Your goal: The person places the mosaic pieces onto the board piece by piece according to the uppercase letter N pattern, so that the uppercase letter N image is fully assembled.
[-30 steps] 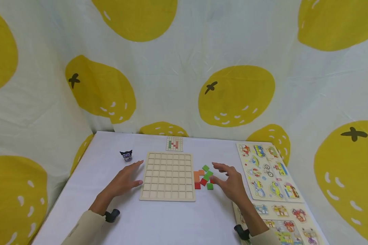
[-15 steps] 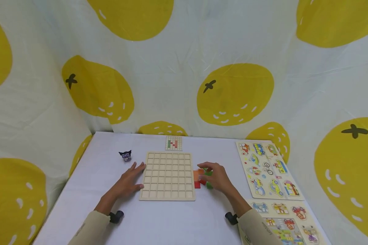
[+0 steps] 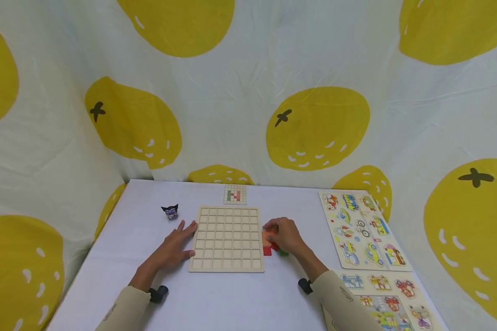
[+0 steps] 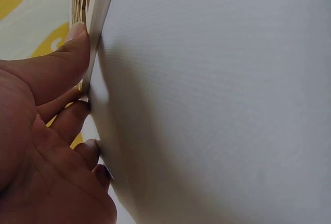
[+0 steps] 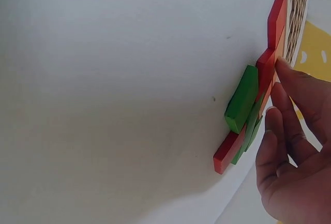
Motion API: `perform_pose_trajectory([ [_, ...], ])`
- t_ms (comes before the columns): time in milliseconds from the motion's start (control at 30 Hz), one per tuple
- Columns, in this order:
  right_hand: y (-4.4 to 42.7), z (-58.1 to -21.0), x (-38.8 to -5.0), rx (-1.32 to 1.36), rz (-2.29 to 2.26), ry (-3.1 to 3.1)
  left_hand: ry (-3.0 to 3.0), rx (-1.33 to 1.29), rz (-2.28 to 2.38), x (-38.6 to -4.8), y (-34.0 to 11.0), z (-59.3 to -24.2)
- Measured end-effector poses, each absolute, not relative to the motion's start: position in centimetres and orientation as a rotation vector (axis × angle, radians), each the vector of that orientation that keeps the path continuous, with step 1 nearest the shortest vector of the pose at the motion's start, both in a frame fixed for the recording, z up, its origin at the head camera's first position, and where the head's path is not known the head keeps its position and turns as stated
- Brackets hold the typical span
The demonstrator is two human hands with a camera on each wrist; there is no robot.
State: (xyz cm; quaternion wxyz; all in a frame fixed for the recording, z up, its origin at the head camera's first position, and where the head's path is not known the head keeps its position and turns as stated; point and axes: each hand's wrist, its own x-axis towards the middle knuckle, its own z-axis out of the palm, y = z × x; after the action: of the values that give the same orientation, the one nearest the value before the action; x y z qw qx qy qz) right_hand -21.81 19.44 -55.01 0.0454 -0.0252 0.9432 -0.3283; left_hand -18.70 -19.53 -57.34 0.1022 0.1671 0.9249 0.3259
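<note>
More flat orange wooden tile (image 3: 265,241) is now covered by the right hand (image 3: 287,235), whose grip cannot be told; handling seems underway; the left hand (image 3: 173,246) is splayed.

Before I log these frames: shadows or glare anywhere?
Head: soft, even light, no strong glare, grid board lines readable. Left wrist: soft-edged shadow on the white table beside the left hand. Right wrist: broad, faint shadow near the tiles.
</note>
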Motion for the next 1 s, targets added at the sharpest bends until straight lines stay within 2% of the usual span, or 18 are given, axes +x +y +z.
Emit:
perform_pose_trajectory([
  [500,19.5,-54.0,-22.2,-0.072,-1.076,2.864,2.724,0.487,0.961,-18.6,-19.3,-57.0],
  [1000,15.3,-53.6,-23.6,-0.142,-1.314,2.807,2.733,0.481,0.971,-18.6,-19.2,-57.2],
])
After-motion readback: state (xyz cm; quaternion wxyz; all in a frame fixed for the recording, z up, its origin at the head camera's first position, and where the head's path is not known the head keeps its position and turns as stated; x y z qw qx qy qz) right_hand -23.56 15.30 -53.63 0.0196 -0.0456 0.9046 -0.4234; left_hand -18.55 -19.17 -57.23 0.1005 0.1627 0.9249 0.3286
